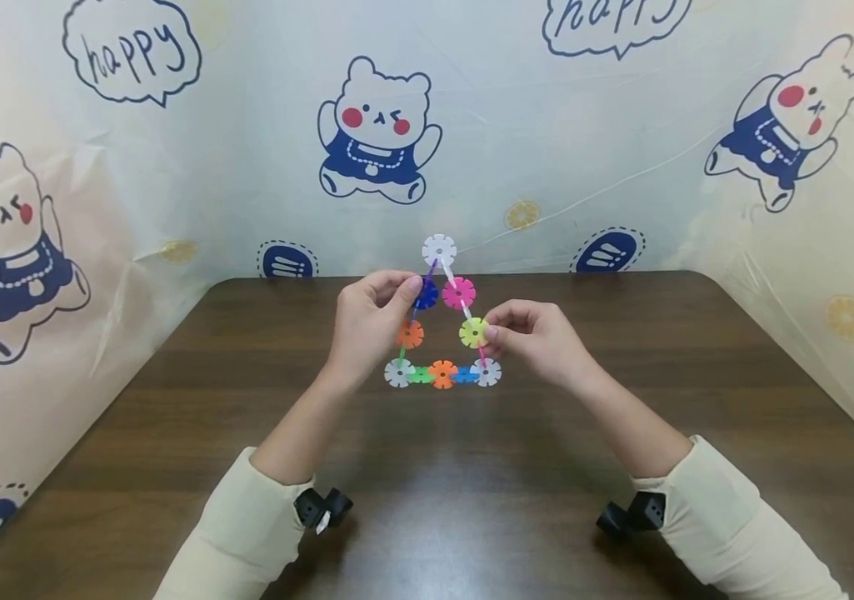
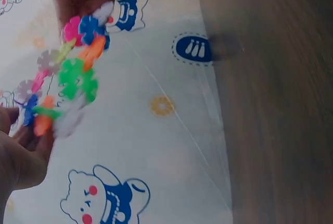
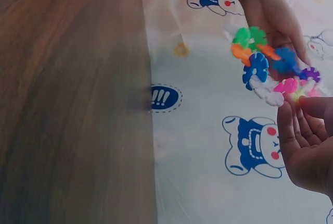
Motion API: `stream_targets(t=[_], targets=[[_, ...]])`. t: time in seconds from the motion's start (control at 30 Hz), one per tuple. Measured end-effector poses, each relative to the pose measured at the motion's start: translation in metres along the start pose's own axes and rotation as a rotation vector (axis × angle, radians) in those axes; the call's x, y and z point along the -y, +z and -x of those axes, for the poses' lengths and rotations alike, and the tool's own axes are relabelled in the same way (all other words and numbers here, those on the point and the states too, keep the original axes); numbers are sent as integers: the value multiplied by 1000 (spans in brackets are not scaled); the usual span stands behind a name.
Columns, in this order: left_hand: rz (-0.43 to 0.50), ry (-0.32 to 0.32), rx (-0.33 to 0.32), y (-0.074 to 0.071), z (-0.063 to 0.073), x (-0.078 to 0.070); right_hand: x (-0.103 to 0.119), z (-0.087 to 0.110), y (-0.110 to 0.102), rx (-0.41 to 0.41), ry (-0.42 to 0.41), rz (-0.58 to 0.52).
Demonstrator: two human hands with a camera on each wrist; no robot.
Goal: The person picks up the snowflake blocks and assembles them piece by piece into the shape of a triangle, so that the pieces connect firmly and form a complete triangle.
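Note:
Both hands hold up a triangle of interlocked plastic snowflake discs [image 1: 442,374] above the table. A white disc [image 1: 439,250] forms its top, and white discs mark both lower corners. My left hand [image 1: 370,325] pinches the dark blue disc [image 1: 428,293] on the left side; just below it is an orange disc [image 1: 411,334]. On the right side, my right hand [image 1: 542,342] pinches the yellow-green disc [image 1: 474,332] beneath a pink one [image 1: 459,293]. In the left wrist view the green disc [image 2: 78,79] faces the camera. The right wrist view shows the right thumb and fingers at the frame's edge.
Beneath the hands lies a dark brown wooden table [image 1: 427,500]. A pale printed sheet [image 1: 486,150] with bears and lettering hangs behind it and along both sides. Black wrist cameras sit at the left cuff [image 1: 322,508] and right cuff [image 1: 632,512].

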State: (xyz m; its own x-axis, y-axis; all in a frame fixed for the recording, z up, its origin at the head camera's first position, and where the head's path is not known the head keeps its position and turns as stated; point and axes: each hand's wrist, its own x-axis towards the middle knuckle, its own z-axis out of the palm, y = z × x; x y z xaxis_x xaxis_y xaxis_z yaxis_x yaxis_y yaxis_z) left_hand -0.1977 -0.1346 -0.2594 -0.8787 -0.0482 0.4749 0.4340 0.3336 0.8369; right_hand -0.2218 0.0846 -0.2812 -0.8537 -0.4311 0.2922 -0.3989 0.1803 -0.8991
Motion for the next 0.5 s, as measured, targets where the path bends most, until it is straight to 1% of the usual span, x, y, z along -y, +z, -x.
stream_targets(t=[0.07, 0.13, 0.2, 0.27, 0.33, 0.4, 0.5], targets=[[-14, -52, 52, -3, -1, 4, 0, -1, -4, -8, 23, -21], [-45, -110, 117, -6, -4, 10, -1, -3, -8, -20, 45, -42], [-75, -178, 185, -7, -10, 16, -4, -6, -13, -32, 70, -57], [-93, -233, 244, -6, -17, 24, -9, -12, -18, -38, 102, -73], [-111, -278, 294, -1, -24, 32, -17, -18, -21, -37, 149, -79], [-137, -304, 319, 7, -32, 42, -28, -25, -24, -27, 207, -77], [-174, -341, 342, 21, -42, 60, -50, -36, -28, 9, 311, -41]])
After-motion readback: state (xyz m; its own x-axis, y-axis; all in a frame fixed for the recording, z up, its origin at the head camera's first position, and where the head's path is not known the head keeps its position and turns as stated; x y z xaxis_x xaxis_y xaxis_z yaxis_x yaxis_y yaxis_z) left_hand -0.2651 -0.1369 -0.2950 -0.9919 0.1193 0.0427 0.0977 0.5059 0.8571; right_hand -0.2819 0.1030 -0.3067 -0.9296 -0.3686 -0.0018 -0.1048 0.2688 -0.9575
